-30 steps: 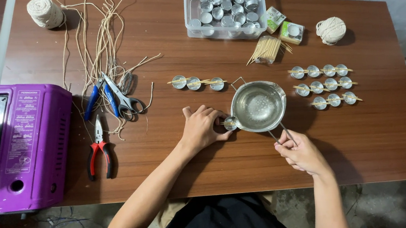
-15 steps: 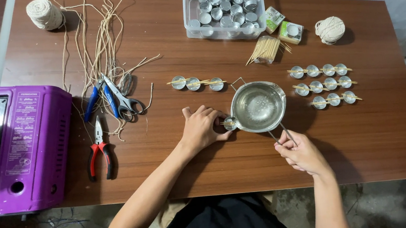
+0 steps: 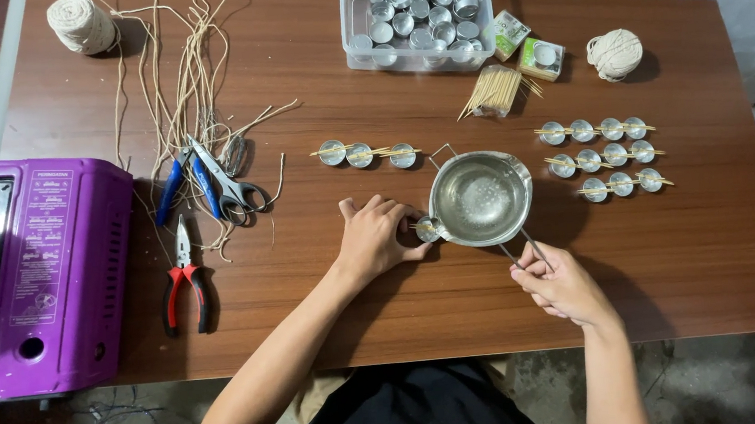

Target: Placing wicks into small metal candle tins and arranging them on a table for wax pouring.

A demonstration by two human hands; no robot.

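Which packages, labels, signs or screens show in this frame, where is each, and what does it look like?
Clear plastic box: far edge of the table, rectangular, full of small metal cups.
Green-and-white carton: right of that box, small, tilted.
Second small carton: beside the first, green and yellow with a round white patch.
Printed label panel: on top of the purple stove at the left, tall pink rectangle with fine print.
No signs or screens.

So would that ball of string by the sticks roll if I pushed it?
Probably. The string ball looks round and sits loose on the table, so a push should roll it. It looks soft and light, and wound string could start to unwind.
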